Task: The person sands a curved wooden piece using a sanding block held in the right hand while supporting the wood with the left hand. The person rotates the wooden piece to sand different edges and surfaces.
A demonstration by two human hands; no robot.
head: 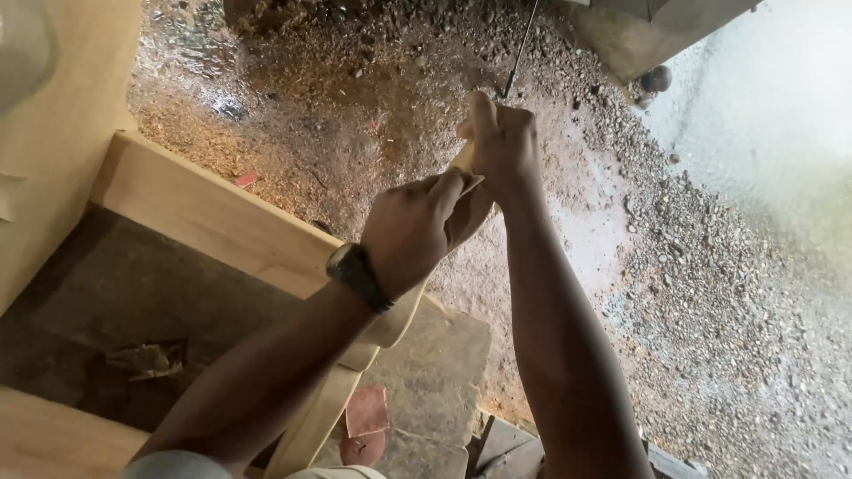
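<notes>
A long, curved piece of pale wood (330, 404) rises from the bottom middle toward the centre. My right hand (502, 142) grips its upper end, thumb pointing up. My left hand (417, 226), with a dark wristwatch (357, 276) on the wrist, presses a small folded piece of sandpaper (468, 184) against the wood just below my right hand. Both forearms reach up from the bottom edge.
A pale wooden frame (204, 213) stands at left over a dark stone slab (124, 293). The ground is wet brown earth with sawdust and gravel (692, 266). A reddish scrap (366, 412) lies near the bottom. A thin dark rod (521, 44) leans at top centre.
</notes>
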